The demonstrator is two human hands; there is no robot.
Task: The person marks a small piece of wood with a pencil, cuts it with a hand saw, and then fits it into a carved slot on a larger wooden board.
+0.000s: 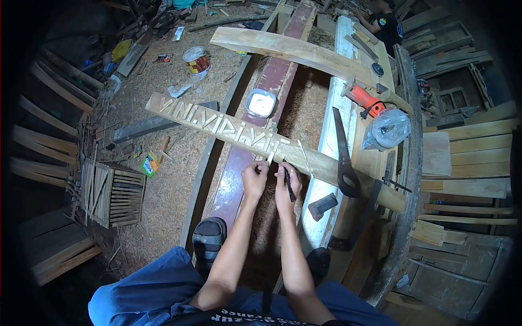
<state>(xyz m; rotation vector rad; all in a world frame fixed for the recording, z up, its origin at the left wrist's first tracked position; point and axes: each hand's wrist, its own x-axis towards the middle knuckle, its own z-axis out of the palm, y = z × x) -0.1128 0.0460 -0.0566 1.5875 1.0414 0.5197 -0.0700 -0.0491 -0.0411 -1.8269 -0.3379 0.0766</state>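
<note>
A long wooden plank point(326, 167) lies slantwise across the bench, with raised wooden letters point(215, 124) along its left and middle parts. At the plank's near edge, my left hand point(254, 178) is closed, its fingertips by a small light wood strip point(271, 156); what it grips is too small to tell. Just to its right, my right hand point(288, 182) is closed around a black pen-like tool point(289, 187). A thin stick point(305, 157) rests on the plank right of the letters. A square tub of white paste point(261, 103) stands behind the plank.
A handsaw point(345, 157) crosses the plank at the right, near a dark block point(323, 206). Beyond are a red power tool point(365, 99), a plastic bag point(387, 129) and a curved board point(288, 48). Another person point(383, 27) is at the back right.
</note>
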